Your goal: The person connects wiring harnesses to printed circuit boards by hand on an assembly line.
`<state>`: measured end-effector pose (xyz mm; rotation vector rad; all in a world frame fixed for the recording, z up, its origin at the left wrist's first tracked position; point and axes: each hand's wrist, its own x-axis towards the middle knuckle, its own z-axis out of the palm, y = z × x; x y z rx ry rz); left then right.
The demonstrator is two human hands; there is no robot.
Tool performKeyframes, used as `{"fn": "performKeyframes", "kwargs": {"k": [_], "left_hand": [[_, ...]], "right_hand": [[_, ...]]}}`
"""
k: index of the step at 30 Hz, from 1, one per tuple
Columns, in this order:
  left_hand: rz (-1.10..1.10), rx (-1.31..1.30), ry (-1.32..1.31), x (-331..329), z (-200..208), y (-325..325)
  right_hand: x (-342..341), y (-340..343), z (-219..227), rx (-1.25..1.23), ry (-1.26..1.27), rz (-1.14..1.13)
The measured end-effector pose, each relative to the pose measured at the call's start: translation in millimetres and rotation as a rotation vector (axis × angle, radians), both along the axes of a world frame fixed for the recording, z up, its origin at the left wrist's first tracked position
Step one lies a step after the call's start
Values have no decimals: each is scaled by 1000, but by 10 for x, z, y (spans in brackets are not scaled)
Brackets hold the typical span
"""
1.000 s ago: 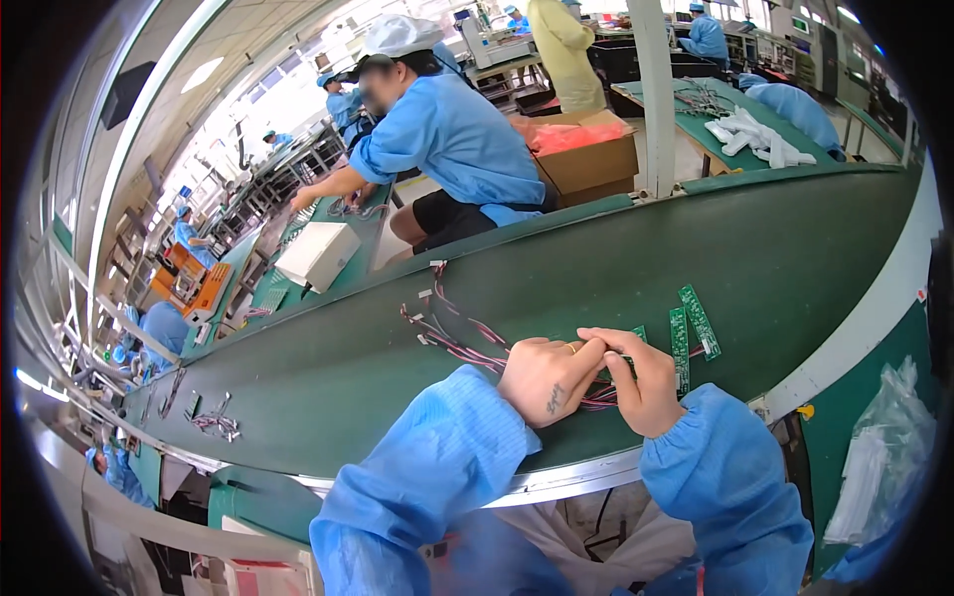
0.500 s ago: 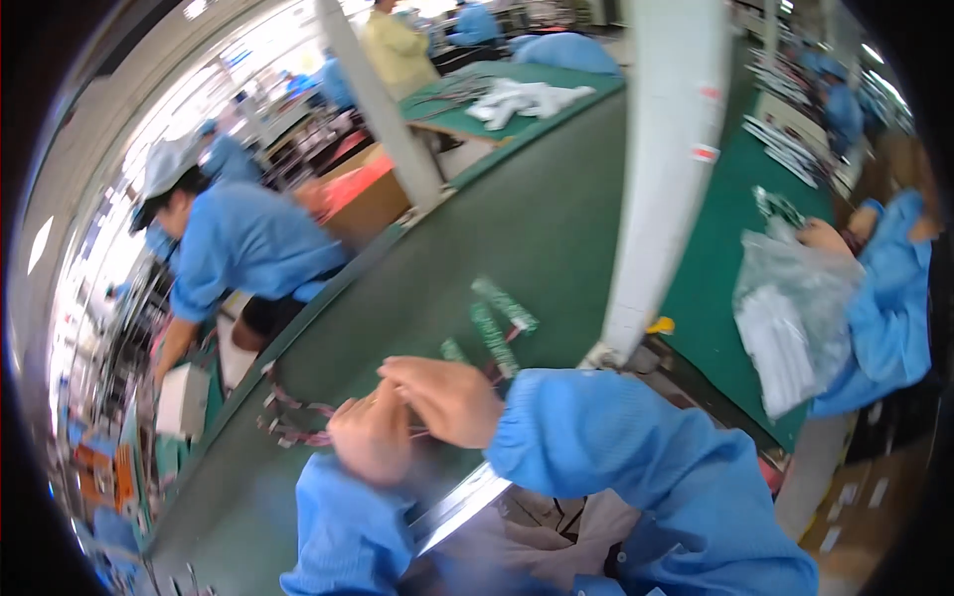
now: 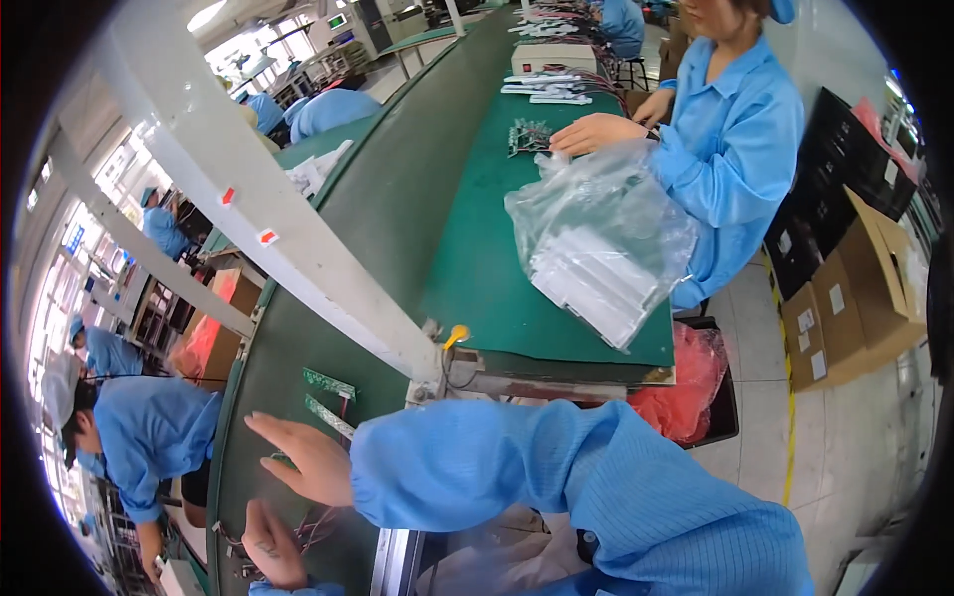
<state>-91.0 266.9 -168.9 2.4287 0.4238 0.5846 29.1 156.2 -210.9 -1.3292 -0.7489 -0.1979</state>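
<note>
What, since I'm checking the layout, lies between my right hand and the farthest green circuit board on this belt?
In the head view, a second green circuit board lies between your right hand and the farthest board.

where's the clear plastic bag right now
In the head view, the clear plastic bag lies right of centre on the green tabletop, just below the co-worker's hand.
</note>
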Motion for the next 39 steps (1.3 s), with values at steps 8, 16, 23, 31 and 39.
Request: {"fn": "performKeyframes", "kwargs": {"k": [8,16,23,31,39], "left_hand": [[-3,74,22,-80,-34,-32],[32,-132,-74,-121,-11,-213],[-11,-8,-46,-140,-56,-278],[-88,66,66,-166,60,-335],[-191,116,72,-54,148,-333]], "right_hand": [[-179,-616,319,109,146,292],[-309,-1174,563,66,556,834],[-482,-1437,901,16,919,1292],[-827,-1422,788,45,1113,1641],[-795,-1471,820,199,1529,1537]]}}
